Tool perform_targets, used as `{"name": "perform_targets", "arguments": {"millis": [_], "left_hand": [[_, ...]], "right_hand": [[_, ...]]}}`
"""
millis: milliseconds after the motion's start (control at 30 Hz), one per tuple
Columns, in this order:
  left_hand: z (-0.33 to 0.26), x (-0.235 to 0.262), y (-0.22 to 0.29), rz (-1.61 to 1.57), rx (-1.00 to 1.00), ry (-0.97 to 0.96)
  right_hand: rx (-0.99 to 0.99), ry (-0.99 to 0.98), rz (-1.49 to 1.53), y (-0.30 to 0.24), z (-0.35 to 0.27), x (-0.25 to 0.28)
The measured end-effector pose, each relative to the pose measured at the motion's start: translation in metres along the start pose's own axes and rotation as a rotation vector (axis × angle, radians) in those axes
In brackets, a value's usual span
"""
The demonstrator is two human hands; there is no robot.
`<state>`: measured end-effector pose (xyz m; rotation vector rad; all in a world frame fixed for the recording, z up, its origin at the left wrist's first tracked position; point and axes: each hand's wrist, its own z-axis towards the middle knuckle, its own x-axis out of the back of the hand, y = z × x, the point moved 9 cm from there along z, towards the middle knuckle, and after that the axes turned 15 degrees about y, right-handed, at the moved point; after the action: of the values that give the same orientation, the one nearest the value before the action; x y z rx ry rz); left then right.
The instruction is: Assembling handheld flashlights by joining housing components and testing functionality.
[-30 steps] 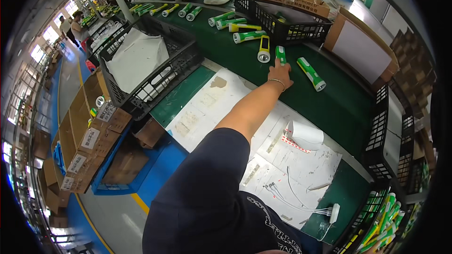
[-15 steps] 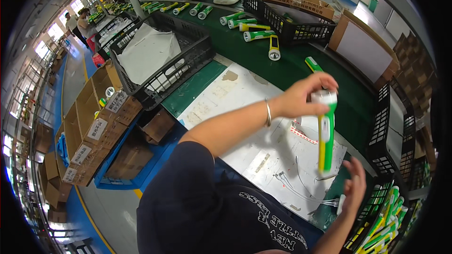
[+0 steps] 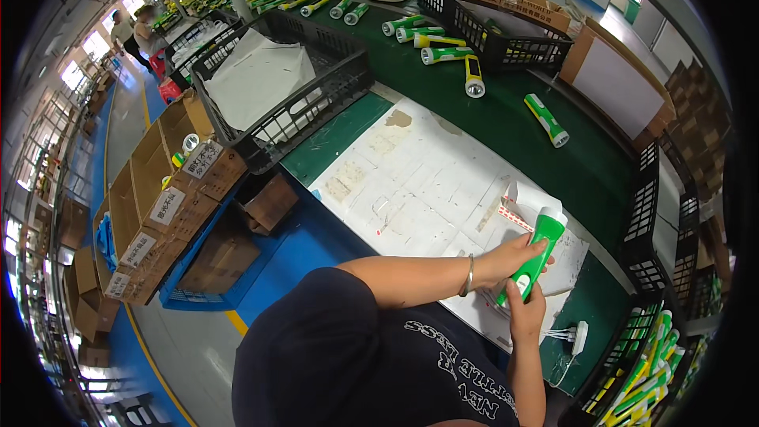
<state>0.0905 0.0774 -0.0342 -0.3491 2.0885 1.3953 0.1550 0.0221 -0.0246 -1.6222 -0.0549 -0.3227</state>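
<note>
My left hand [image 3: 512, 258], with a bracelet at the wrist, grips a green and white flashlight [image 3: 539, 243] around its middle. The flashlight is tilted, its white head up and to the right. My right hand [image 3: 526, 315] holds the flashlight's lower end from below. Both hands are over the near right corner of a white sheet [image 3: 419, 182] that covers part of the green table [image 3: 506, 130].
Loose flashlights [image 3: 546, 119] lie on the far table near black crates [image 3: 506, 39]. A white plug with wires [image 3: 577, 338] lies by my right hand. A crate of flashlights [image 3: 644, 379] stands lower right. Cardboard boxes [image 3: 170, 190] and a large black crate [image 3: 277, 91] stand left.
My left hand reached to the far table, took a flashlight and brought it back toward my body. My right hand came up and now holds its lower end.
</note>
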Motion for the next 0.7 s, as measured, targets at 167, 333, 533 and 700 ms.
{"name": "perform_targets", "arguments": {"millis": [167,333,533,700], "left_hand": [[0.008,0.006,-0.021,-0.133,0.185,0.117],[0.005,0.028,-0.020,-0.051,0.230,0.177],[0.000,0.026,-0.036,-0.043,0.379,0.194],[0.002,0.020,-0.028,-0.018,0.234,0.144]], "right_hand": [[0.042,0.019,-0.056,-0.001,-0.009,0.002],[0.076,-0.077,-0.168,0.003,-0.010,0.007],[0.289,0.056,-0.283,-0.016,-0.012,0.030],[0.596,0.153,-0.529,-0.044,-0.018,0.032]]}}
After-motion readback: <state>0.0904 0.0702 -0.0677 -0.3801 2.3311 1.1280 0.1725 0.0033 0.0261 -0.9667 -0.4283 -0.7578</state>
